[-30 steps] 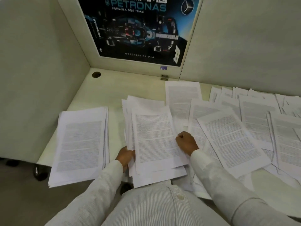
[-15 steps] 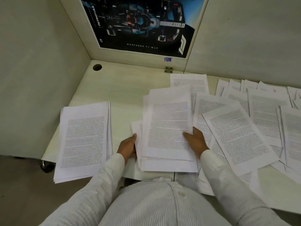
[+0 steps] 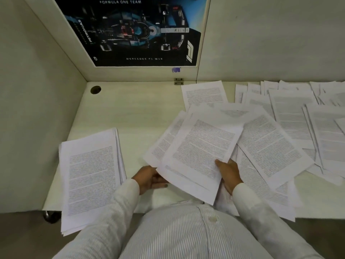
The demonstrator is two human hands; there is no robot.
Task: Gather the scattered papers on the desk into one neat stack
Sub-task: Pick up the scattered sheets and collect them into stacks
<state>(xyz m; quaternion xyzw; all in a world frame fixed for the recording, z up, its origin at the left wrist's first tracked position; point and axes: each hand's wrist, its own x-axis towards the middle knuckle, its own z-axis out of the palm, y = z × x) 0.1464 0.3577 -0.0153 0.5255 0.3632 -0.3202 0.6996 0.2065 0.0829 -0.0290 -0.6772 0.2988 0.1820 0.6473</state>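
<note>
Pale partition walls point(image 3: 270, 43) close in the corner of a light table point(image 3: 130, 113), with a dark racing-car poster point(image 3: 134, 30) on the back panel and a round cable hole point(image 3: 95, 89) near the left wall. A neat stack point(image 3: 91, 176) of printed pages lies at the table's left front edge, overhanging it. Near the middle, a loose bundle of sheets point(image 3: 201, 152) is held tilted and fanned. The left hand point(image 3: 149, 179) grips its lower left corner with curled fingers, and the right hand point(image 3: 228, 172) pinches its lower right edge, thumb on top. More scattered papers point(image 3: 291, 116) overlap across the table's right side.
</note>
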